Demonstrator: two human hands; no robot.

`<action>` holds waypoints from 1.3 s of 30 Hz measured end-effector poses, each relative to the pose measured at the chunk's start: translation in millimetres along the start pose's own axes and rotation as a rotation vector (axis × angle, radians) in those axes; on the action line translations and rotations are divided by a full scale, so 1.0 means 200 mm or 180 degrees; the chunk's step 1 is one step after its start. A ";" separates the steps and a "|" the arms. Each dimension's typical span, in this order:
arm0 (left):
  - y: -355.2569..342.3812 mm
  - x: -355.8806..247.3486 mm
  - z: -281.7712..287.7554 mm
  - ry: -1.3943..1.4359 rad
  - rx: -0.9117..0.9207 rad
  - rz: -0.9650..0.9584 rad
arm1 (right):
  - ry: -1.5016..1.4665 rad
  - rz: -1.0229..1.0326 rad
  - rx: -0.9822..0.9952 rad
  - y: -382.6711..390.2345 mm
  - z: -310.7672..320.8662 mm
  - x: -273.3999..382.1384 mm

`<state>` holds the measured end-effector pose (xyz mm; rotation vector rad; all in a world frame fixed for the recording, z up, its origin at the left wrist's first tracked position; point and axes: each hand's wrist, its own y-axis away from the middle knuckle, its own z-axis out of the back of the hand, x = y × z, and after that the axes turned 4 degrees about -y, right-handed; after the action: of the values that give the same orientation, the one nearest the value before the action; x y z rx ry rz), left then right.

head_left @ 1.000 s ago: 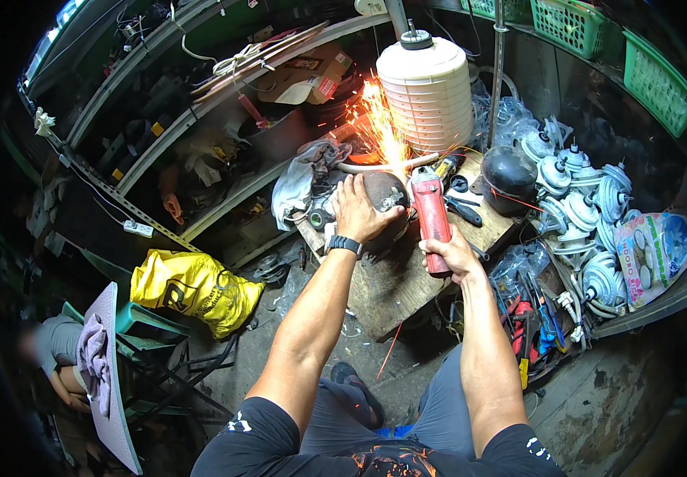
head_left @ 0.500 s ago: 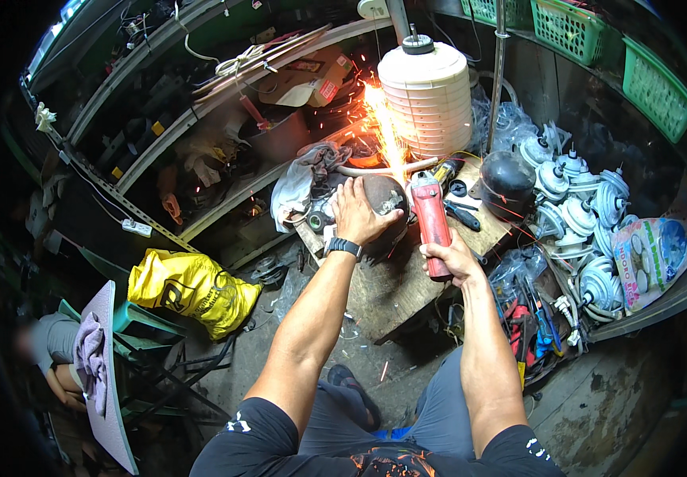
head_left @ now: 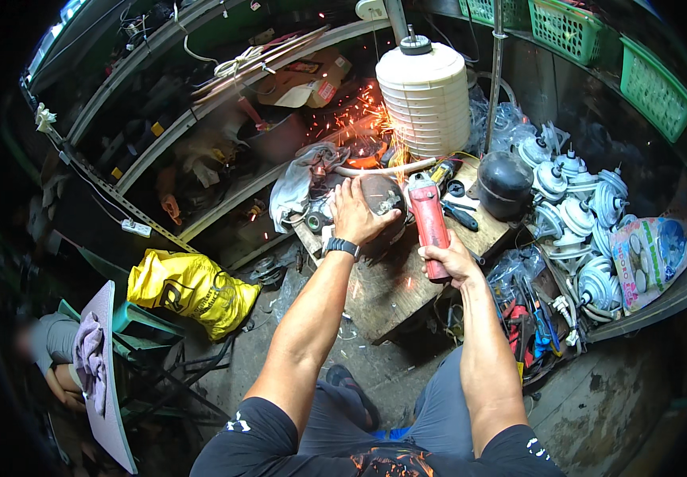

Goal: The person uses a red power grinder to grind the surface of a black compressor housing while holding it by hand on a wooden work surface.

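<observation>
My right hand (head_left: 455,260) is wrapped around the body of a red angle grinder (head_left: 430,222), its head pointing away from me. The grinder's far end sits against the right side of a dark rounded metal piece (head_left: 383,193); the contact itself is hidden. My left hand (head_left: 355,215) lies spread on that piece, fingers stretched and thumb out to the right, a watch on the wrist. Orange sparks fly off beyond the grinder. Both things are on a low wooden work surface (head_left: 395,298), with a grey rag (head_left: 300,184) left of the piece.
A ribbed white tank (head_left: 425,99) stands behind. Right of the grinder are a black dome (head_left: 506,184) and a screwdriver (head_left: 461,215). Several grey-white disc-shaped parts (head_left: 578,213) are heaped further right, above a pile of hand tools (head_left: 530,318). A yellow bag (head_left: 192,292) and a seated person (head_left: 61,350) are at left.
The spark stream has thinned from a bright, tall plume to scattered orange specks. My hands and the grinder hold nearly the same place.
</observation>
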<state>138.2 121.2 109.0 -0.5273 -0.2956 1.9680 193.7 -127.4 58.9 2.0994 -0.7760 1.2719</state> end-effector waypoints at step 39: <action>0.00 0.01 0.03 -0.0207 0.0382 0.0001 | -0.0069 -0.0098 0.0222 -0.06 -0.02 0.04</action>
<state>134.4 123.1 112.9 -0.3868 -0.2163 1.9917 203.2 -118.3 64.8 2.1754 -0.7153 1.2789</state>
